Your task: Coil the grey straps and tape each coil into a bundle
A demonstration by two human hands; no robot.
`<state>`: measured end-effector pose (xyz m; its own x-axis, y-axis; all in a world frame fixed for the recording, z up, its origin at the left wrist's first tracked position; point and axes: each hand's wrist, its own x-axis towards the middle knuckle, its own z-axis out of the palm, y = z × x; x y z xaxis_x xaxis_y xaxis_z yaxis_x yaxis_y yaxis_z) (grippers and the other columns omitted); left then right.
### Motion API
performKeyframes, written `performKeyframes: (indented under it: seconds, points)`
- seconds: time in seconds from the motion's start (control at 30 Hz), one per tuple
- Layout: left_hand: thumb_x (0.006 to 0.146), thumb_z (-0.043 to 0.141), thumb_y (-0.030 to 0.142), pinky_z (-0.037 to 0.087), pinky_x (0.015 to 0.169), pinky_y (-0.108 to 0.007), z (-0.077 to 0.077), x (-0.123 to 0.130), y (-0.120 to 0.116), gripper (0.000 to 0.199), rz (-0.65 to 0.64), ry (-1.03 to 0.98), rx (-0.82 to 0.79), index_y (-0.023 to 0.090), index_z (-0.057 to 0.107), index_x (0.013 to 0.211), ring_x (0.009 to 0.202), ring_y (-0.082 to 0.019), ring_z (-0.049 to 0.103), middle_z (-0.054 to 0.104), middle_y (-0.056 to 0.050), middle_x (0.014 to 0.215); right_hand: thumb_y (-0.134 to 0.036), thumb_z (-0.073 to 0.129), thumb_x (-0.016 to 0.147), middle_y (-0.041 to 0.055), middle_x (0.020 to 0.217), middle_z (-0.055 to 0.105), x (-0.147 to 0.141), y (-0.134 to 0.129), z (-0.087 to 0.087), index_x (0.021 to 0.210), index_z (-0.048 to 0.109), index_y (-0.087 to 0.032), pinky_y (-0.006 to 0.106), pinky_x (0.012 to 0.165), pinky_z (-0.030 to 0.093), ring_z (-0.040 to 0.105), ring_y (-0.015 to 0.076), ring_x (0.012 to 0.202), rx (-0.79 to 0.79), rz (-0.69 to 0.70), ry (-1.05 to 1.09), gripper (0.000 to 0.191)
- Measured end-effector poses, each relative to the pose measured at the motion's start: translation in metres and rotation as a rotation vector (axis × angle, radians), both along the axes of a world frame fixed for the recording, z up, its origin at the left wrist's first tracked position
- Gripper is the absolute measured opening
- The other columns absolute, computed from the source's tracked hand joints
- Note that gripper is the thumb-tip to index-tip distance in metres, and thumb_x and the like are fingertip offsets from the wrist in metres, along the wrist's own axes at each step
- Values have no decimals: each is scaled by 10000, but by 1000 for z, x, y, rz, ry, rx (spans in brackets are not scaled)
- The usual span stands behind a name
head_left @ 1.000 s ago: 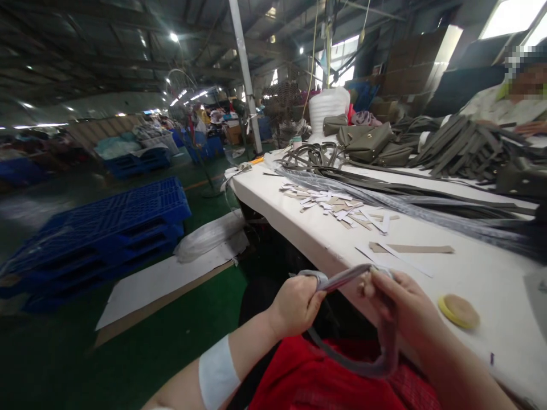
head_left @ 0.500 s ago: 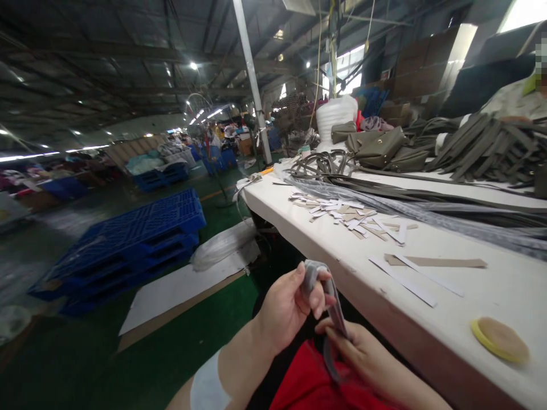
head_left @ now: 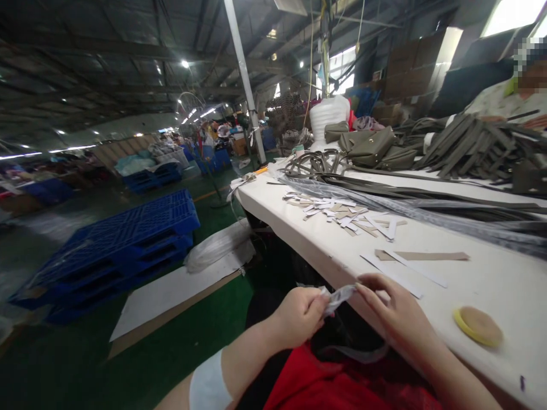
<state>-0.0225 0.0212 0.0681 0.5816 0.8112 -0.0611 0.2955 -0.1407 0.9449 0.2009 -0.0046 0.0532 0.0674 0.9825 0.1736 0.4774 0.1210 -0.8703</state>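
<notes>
My left hand (head_left: 301, 316) is closed on a crumpled, translucent grey plastic strip (head_left: 341, 298), low in the middle of the head view. Beside the table's front edge, my right hand (head_left: 391, 304) pinches the other end of the short stretch between thumb and fingers. More of the grey plastic hangs in a loop below, over the red cloth on my lap. On the white table (head_left: 316, 245), to the right, lie paper strips (head_left: 421, 269) and a round beige pad with a yellow rim (head_left: 478, 326).
Paper scraps (head_left: 346, 215), long dark straps (head_left: 470, 202) and olive bags (head_left: 370, 145) lie farther back on the table. A person (head_left: 504, 97) sits at the far right. Blue pallets (head_left: 123, 242) and a white board (head_left: 171, 296) are on the floor at left.
My right hand has moved up and right, drawing a stretch of plastic out between the hands. The wrap round my left fingers is gone, and that hand is now closed in a fist.
</notes>
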Motion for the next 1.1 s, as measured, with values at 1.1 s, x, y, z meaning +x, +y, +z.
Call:
performKeyframes:
  seconds: [1.1]
  points:
    - [928,334,597,386,506,-255,-4,-5,18,554,-133,84,-209,152,582,710,373,-96,375,428,50,432,-488,514,884,76,971,693,-17,14,-30,927,703,-228,358,871,465,614,245,934,6,174,-105,325]
